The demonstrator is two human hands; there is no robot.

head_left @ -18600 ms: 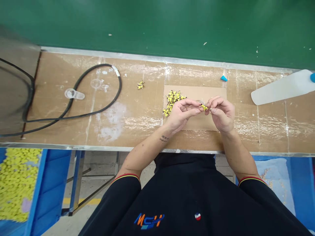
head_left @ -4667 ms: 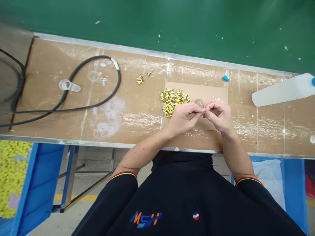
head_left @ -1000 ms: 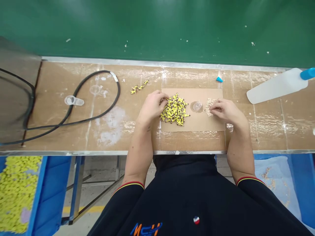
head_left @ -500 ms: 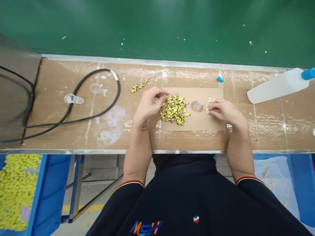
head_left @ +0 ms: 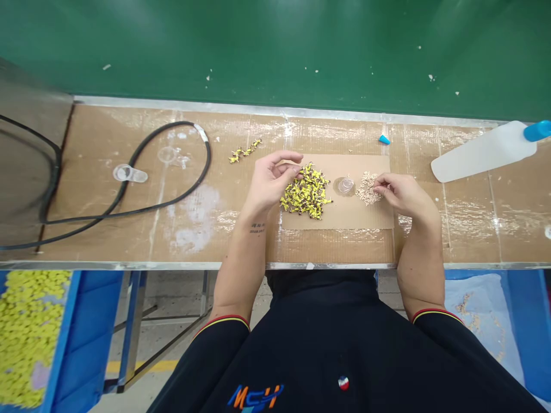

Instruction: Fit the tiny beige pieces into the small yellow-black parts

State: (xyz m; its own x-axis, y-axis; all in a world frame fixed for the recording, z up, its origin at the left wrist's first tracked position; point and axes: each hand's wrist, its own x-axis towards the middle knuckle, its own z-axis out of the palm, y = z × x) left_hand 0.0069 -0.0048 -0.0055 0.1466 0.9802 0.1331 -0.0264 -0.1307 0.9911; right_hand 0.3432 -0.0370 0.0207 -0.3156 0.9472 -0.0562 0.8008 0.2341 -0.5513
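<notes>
The little heaped pieces (head_left: 306, 194) are yellow and dark brown; the tiny bits (head_left: 367, 191) are pale cream; the bottle (head_left: 484, 152) is white with a blue cap (head_left: 537, 131); the dark shirt (head_left: 314, 338) has red and yellow sleeve stripes (head_left: 437, 312).

A broad, smooth, dark-green surface (head_left: 275, 51) with small white flecks (head_left: 431, 77) spans the far side. Before it runs a long workbench (head_left: 336, 251) covered in brown cardboard (head_left: 101, 140) under shiny clear film (head_left: 235, 217), edged front and back with pale strips (head_left: 172, 266). A dull grey metal panel (head_left: 30, 86) stands at its left end. Below, a square metal leg (head_left: 132, 327) and thin grey metal crossbars (head_left: 178, 317) show above a pale grey floor (head_left: 166, 332) with a yellow stripe (head_left: 150, 366). Light glints on the film
</notes>
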